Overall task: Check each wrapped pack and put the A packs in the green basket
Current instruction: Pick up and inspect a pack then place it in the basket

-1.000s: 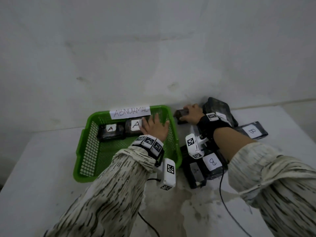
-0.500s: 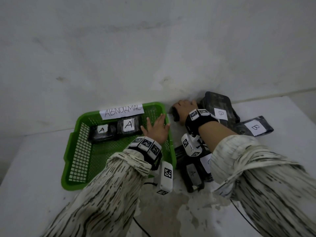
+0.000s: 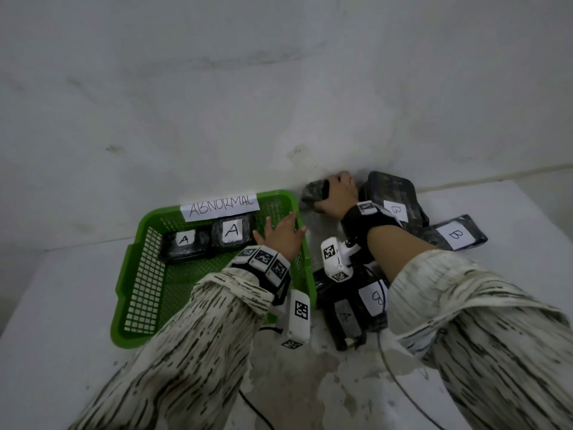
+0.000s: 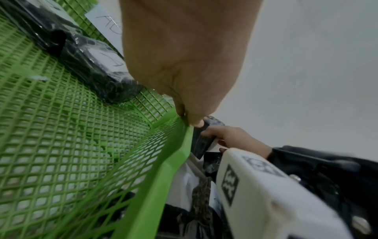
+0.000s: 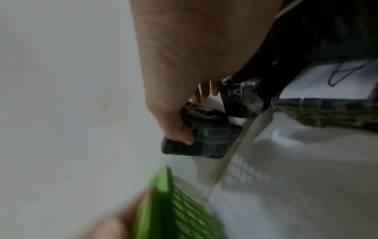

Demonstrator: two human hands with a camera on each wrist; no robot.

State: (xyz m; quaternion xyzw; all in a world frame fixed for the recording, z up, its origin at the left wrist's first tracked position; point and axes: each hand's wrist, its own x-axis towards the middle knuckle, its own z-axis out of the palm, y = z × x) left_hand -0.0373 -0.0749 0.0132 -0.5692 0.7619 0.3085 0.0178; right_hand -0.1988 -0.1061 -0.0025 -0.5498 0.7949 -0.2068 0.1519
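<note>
The green basket (image 3: 139,274) labelled ABNORMAL holds two dark wrapped packs, both marked A (image 3: 232,232) (image 3: 183,243), at its far wall. My left hand (image 3: 283,226) lies flat with fingers spread on the basket's right rim (image 4: 174,145); a fingertip (image 4: 196,122) touches the edge. My right hand (image 3: 333,189) grips a small dark wrapped pack (image 3: 313,193) by the wall, just right of the basket. In the right wrist view the thumb (image 5: 180,134) presses that pack (image 5: 208,140). Its label is hidden.
Right of the basket lie more wrapped packs: two marked B (image 3: 395,209) (image 3: 455,234) near the wall, another B (image 3: 375,297) and one marked A (image 3: 344,318) under my right forearm. A cable (image 3: 400,383) trails over the white table. The wall stands close behind.
My left hand has come off the A pack in the basket and slid right onto the rim. My right hand keeps hold of the small pack by the wall.
</note>
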